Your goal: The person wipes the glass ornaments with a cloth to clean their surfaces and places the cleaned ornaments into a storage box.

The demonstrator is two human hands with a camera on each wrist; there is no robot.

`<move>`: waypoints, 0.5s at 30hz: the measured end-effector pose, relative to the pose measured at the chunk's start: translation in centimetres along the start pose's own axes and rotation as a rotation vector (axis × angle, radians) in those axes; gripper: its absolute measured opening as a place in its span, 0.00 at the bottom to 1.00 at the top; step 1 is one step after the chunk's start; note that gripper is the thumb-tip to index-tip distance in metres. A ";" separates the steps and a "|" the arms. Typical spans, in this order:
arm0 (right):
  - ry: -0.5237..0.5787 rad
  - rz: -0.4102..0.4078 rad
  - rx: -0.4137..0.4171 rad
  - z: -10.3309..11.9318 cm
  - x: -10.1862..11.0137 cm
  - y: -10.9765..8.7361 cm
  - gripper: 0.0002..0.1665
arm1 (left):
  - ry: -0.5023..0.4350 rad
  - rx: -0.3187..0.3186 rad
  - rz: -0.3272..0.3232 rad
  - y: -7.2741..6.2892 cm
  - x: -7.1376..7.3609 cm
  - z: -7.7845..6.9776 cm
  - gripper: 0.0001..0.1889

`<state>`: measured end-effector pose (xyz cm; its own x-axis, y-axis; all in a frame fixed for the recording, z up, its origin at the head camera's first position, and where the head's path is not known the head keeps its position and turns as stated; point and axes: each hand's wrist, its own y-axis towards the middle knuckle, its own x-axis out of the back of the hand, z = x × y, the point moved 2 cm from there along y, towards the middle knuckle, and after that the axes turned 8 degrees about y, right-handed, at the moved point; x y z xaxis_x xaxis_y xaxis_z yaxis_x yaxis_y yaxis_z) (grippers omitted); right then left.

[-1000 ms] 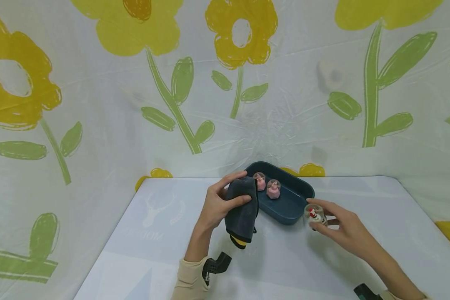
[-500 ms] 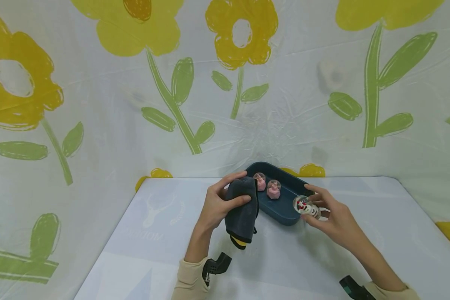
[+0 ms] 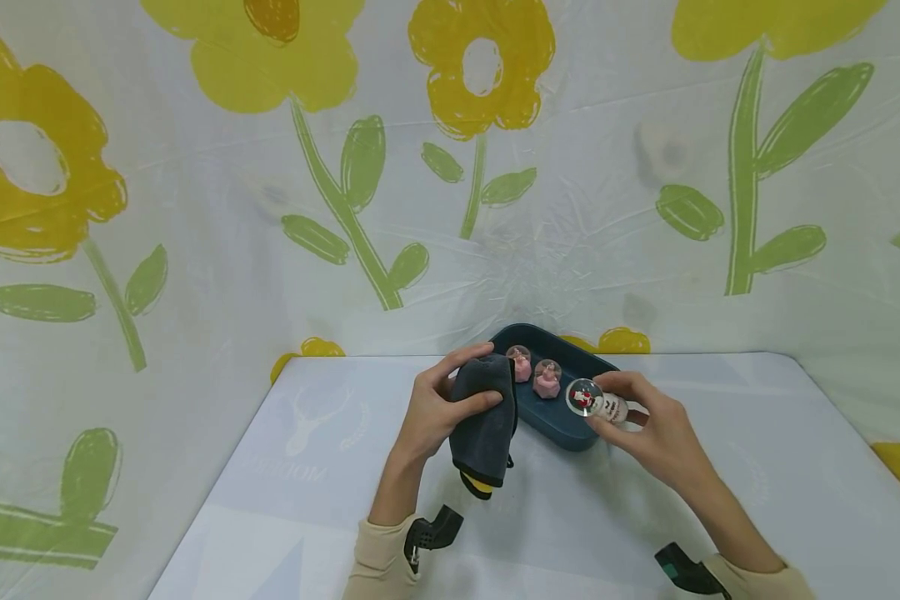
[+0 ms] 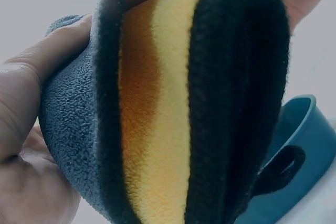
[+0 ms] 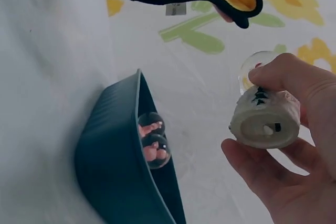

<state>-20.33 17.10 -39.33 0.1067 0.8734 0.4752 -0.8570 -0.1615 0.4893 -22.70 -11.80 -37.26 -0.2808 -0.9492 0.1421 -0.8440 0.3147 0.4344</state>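
My left hand [image 3: 438,408] grips a folded cloth [image 3: 483,425], dark grey outside with a yellow lining and black edging. In the left wrist view the yellow lining [image 4: 170,103] shows between the folds, and a small black loop [image 4: 283,169] sticks out. My right hand [image 3: 656,425] holds a small snow globe [image 3: 596,400] with a white base and a red-and-white figure inside. It is tilted, its dome toward the cloth, and overlaps the tray's right end in the head view. The right wrist view shows the underside of its base [image 5: 265,129], with a small black switch.
A dark blue tray [image 3: 577,354] stands at the back of the white table [image 3: 330,500]. Two snow globes with pink bases, one the nearer globe [image 3: 547,379], stand in it. Behind the table hangs a white curtain [image 3: 585,208] printed with yellow flowers.
My right hand has moved left with the snow globe, from beside the tray's right end to over it, and the globe has tipped leftward. The left hand and the cloth have stayed in place.
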 end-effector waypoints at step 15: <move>0.166 -0.043 0.057 1.1 -1.2 0.2 0.31 | 0.005 -0.018 0.002 0.0 0.0 0.2 0.31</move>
<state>-20.07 15.49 -39.01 0.0541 0.9432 0.3278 -0.8230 -0.1437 0.5495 -22.82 -11.83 -37.40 -0.2805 -0.9485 0.1471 -0.8352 0.3167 0.4497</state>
